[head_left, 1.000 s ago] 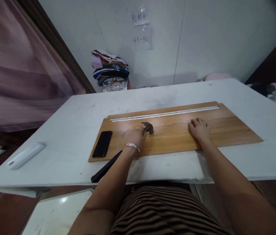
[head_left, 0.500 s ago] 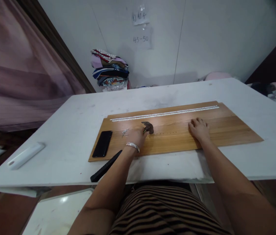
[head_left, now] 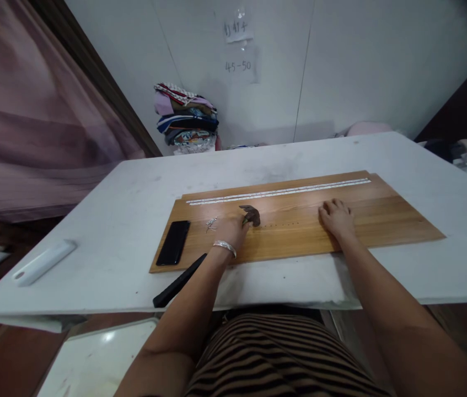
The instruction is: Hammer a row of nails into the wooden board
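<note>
My left hand [head_left: 231, 230], with a silver bangle at the wrist, is closed round the hammer [head_left: 252, 216] close to its claw head. The black handle end of the hammer passes under my left forearm and sticks out beyond the board's near edge. My right hand [head_left: 338, 218] rests open on the wooden board [head_left: 390, 215], fingers slightly bent. Between the two hands, a row of small dark dots [head_left: 283, 225] runs along the board; I cannot tell if they are nails or holes. Several loose nails [head_left: 211, 223] lie just left of my left hand.
A black phone [head_left: 173, 242] lies on the board's left end. Two white printed strips [head_left: 278, 192] run along its far side. On the white table [head_left: 113, 220] is a white plastic piece [head_left: 45, 263] at the left. Folded clothes [head_left: 187, 118] are stacked behind the table by the wall.
</note>
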`<state>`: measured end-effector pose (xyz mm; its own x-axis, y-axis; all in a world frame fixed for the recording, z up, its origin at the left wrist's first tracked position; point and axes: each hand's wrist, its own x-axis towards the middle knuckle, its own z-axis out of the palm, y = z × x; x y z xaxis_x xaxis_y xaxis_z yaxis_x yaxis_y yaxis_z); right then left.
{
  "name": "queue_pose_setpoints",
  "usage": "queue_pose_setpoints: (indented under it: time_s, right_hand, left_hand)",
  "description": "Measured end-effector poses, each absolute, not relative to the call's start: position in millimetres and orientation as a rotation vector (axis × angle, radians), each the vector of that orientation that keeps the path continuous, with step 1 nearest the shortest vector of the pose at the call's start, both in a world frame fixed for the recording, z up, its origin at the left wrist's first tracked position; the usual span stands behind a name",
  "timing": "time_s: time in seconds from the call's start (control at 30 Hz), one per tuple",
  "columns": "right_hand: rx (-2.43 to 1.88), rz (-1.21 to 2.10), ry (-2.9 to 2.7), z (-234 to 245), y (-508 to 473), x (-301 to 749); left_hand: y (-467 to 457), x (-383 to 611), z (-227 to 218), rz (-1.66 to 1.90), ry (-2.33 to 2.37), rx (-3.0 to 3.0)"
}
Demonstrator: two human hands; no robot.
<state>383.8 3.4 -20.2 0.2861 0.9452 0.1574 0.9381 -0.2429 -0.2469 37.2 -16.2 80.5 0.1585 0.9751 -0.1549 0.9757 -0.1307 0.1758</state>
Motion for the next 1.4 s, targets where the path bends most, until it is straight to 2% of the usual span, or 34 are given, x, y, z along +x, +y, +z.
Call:
queue_pose_setpoints:
  time_s: [1.4]
  right_hand:
    - [-2.272, 0.023, -1.73, -22.1, 4.2, 385.3]
  left_hand:
    - [-13.1, 37.0, 80.1, 0.036, 1.875, 2.217]
